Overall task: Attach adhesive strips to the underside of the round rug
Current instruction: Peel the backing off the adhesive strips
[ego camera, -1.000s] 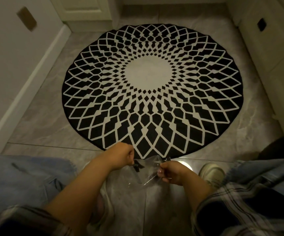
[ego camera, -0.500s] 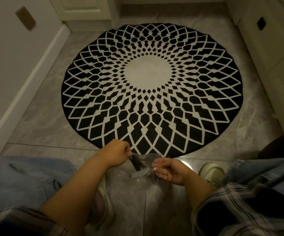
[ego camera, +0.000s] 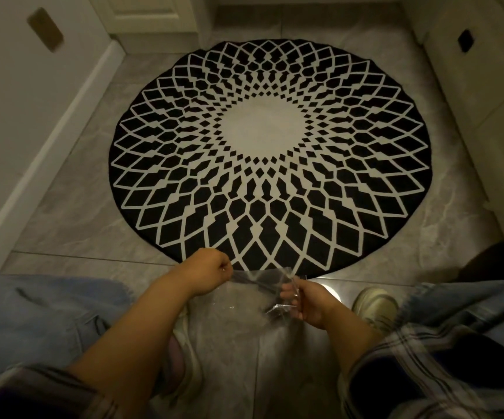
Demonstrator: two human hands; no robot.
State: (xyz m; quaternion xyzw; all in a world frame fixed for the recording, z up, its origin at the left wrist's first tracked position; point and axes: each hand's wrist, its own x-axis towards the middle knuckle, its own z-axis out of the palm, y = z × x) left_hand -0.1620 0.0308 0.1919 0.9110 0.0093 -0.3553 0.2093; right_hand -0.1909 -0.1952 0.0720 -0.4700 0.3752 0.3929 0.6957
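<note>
- I see a dim, warm, yellowish scene; corners darken.
- A bright glare spot sits on the glossy floor (ego camera: 332, 290) near me, by the rug (ego camera: 270, 152).
- Wide-angle bending curves the walls at the edges.
- The plaid sleeve (ego camera: 426, 367) smears with blur; the clear film (ego camera: 263, 278) catches faint highlights.

Your left hand (ego camera: 211, 269) covers the round rug (ego camera: 270, 152) rim at 6 o'clock. Clear plastic wrap (ego camera: 263, 285) between hands: contents too blurred to identify. Sleeves cut off at the bottom edge.
</note>
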